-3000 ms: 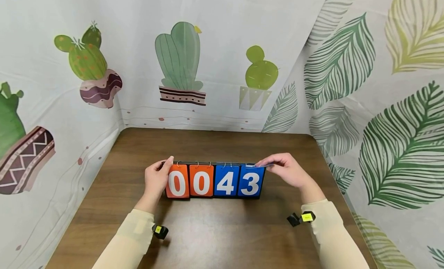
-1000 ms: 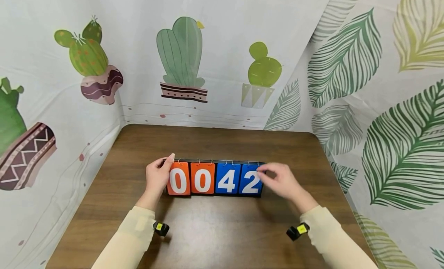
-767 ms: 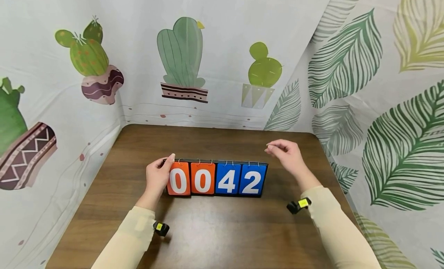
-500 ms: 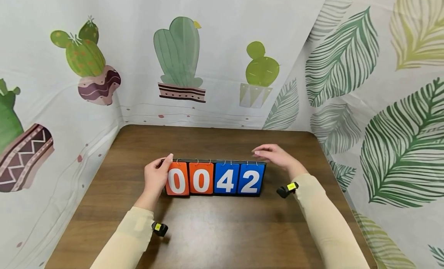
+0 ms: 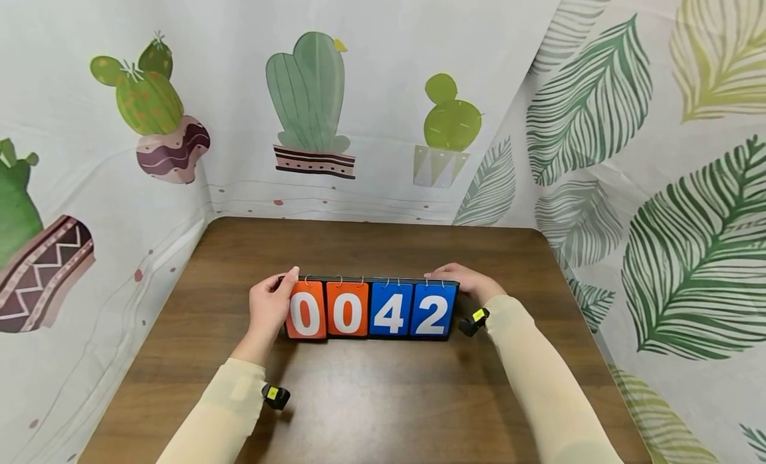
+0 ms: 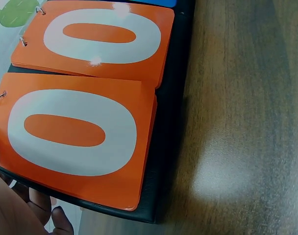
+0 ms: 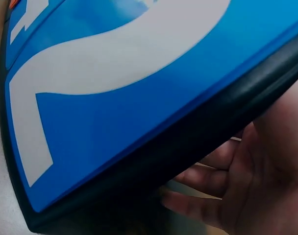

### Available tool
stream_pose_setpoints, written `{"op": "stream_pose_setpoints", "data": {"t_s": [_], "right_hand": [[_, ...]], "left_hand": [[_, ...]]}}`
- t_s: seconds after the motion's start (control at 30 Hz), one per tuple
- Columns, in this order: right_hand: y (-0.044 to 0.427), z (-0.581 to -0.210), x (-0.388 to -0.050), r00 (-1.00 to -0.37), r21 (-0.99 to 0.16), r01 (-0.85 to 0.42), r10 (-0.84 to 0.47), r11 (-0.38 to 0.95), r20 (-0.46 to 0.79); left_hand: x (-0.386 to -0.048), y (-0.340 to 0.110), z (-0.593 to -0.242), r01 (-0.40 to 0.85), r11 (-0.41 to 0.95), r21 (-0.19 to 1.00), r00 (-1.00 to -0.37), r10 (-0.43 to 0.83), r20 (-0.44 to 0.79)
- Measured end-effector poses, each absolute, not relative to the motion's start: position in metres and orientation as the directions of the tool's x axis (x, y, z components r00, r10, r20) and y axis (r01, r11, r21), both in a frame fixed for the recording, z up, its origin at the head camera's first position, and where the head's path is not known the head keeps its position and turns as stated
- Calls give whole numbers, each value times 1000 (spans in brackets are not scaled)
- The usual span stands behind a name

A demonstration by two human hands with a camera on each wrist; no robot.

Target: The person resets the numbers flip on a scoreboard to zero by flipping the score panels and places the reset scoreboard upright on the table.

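Observation:
A tabletop flip scoreboard (image 5: 369, 309) stands on the wooden table, reading 0 0 on orange cards (image 6: 73, 132) and 4 2 on blue cards (image 7: 105, 127). My left hand (image 5: 270, 304) grips its left end, thumb at the top front corner and fingers behind, as the left wrist view also shows. Behind the right end is my right hand (image 5: 473, 281), its fingertips at the top edge near the 2 card. In the right wrist view its fingers (image 7: 203, 181) bend behind the black backing (image 7: 198, 122). What they touch there is hidden.
The brown wooden table (image 5: 371, 404) extends around the scoreboard on every side. Cloth backdrops with printed cacti (image 5: 308, 98) and leaves (image 5: 700, 244) hang behind it and at both sides. A small black camera (image 5: 276, 396) sits at the left wrist.
The last blue card went from 3 to 2. My right hand let go of the cards, rose, then moved left and down behind the right end. My left hand stays put.

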State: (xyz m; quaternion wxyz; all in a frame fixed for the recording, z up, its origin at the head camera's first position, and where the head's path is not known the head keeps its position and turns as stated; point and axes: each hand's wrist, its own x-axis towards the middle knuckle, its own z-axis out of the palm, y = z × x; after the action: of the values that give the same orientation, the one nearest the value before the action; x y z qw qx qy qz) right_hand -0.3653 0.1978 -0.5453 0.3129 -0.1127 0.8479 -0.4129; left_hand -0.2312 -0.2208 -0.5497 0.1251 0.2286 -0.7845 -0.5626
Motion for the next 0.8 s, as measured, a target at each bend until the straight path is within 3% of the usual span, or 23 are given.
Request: {"op": "stream_pose_setpoints", "data": {"t_s": [0.8], "right_hand": [[192,-549,-379,-773,-660,28,-402,751,-491]], "left_hand": [[-232,-220,-550,-216,266,939,-864,-501,-57]]}}
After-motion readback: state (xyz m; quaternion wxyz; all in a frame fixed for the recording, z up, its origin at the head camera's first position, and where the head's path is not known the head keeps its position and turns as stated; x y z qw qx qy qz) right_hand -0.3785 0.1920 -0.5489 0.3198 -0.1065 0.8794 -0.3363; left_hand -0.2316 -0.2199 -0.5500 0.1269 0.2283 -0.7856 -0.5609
